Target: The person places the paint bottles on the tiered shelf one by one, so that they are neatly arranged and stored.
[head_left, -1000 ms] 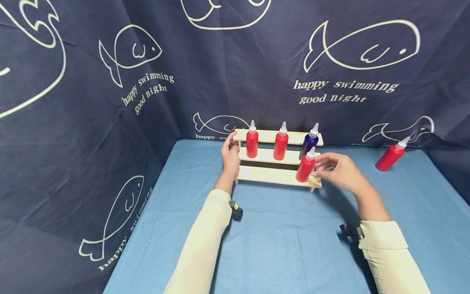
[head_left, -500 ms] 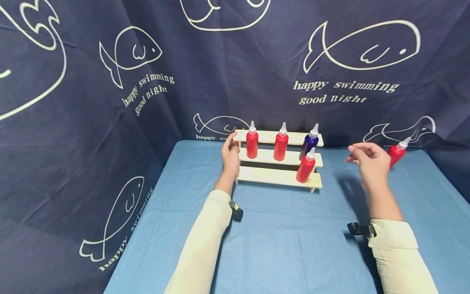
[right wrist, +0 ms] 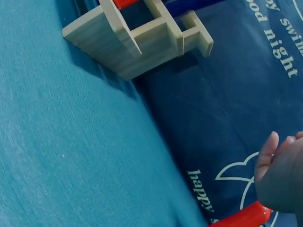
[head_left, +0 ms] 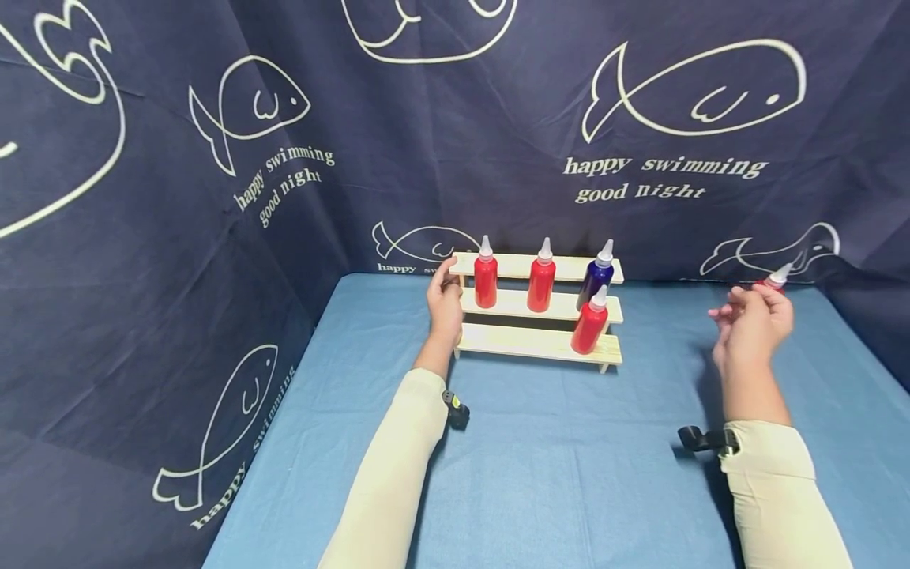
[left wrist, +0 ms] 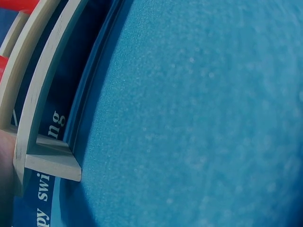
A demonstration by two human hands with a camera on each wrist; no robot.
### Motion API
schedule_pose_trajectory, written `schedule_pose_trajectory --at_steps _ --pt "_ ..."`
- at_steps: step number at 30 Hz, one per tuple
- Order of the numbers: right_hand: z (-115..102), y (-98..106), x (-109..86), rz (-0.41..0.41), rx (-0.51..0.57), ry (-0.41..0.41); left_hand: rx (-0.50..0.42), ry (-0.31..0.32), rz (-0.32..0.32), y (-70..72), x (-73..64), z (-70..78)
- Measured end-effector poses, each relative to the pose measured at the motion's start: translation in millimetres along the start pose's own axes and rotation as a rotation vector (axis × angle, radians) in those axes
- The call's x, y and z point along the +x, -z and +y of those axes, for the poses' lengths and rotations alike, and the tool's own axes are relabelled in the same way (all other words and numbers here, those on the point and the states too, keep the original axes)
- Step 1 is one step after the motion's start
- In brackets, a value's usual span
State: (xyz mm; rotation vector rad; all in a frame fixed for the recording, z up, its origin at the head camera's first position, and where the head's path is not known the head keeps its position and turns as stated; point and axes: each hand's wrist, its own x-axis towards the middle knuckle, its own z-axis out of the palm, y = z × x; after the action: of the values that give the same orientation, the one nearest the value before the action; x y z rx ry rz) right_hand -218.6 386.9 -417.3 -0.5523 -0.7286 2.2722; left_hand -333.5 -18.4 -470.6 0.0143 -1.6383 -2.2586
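Observation:
A three-tier wooden rack [head_left: 526, 338] stands on the blue cloth near the back wall. My left hand [head_left: 445, 304] grips its left end, fingers up at the top tier; only a sliver of this hand appears in the left wrist view. Two red squeeze bottles [head_left: 486, 283] and a dark blue one [head_left: 599, 278] are upright on the middle tier. Another red squeeze bottle [head_left: 590, 328] stands at the right of the lowest tier. My right hand [head_left: 753, 328], fingers loosely bent, is beside a separate red bottle [right wrist: 248, 216], mostly hidden behind it in the head view.
Dark blue curtain [head_left: 398, 118] with white fish drawings and lettering hangs behind and on the left. Blue cloth [head_left: 540, 466] covers the table in front of the rack. A small black camera [head_left: 700, 438] is strapped to my right wrist.
My right hand has left the red bottle on the lowest tier and moved right, to the bottle on the table. The left hand stays at the rack's left end.

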Motion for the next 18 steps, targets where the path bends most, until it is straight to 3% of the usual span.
schedule_pose_trajectory --at_steps 4,10,14,18 --pt "-4 5 8.8 0.09 0.014 0.025 0.004 0.007 -0.003 1.3 0.4 0.0" --pt "-11 11 14.5 0.199 -0.115 0.076 0.007 0.007 -0.005 1.7 1.0 1.1" --pt "-12 13 16.4 0.228 -0.198 0.115 0.006 0.008 -0.005 1.4 0.7 2.2" --pt "-12 16 19.4 0.24 -0.31 0.093 0.012 0.012 -0.006 1.2 0.3 1.5"
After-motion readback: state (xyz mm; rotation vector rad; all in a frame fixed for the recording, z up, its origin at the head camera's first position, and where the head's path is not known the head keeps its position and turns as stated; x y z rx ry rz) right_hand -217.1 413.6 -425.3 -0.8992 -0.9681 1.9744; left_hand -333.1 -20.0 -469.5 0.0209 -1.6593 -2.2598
